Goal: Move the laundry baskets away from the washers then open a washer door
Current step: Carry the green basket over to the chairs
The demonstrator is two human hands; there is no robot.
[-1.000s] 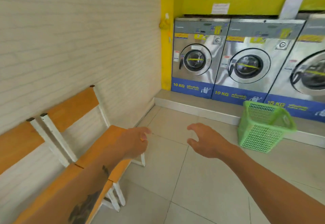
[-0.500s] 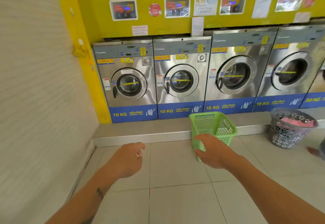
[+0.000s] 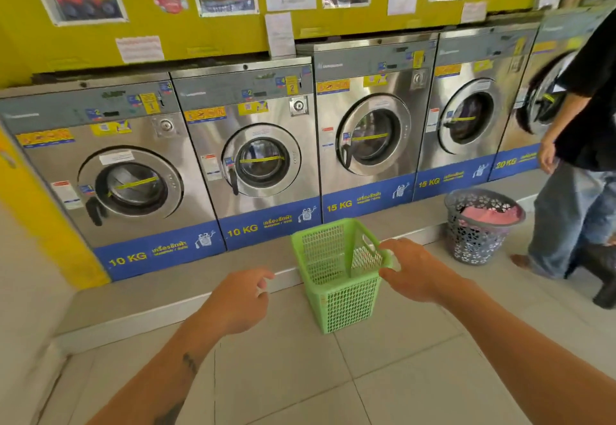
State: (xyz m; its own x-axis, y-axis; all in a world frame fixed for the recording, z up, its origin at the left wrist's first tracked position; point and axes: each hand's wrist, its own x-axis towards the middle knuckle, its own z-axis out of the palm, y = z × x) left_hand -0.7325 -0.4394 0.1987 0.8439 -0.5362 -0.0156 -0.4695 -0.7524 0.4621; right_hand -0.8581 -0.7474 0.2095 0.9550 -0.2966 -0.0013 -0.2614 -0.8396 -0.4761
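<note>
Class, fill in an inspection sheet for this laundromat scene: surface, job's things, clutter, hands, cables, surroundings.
Surface: tiled floor, raised step under the washers.
Job's things: green basket empty, tilted against the step; grey basket holds pink laundry; washer doors all appear shut.
Clutter: nothing seen.
Hands: left hand open, empty; right hand open at the green basket's rim, no grip yet.
Cables: nothing seen.
Surroundings: yellow wall with posters; another person stands at right.
</note>
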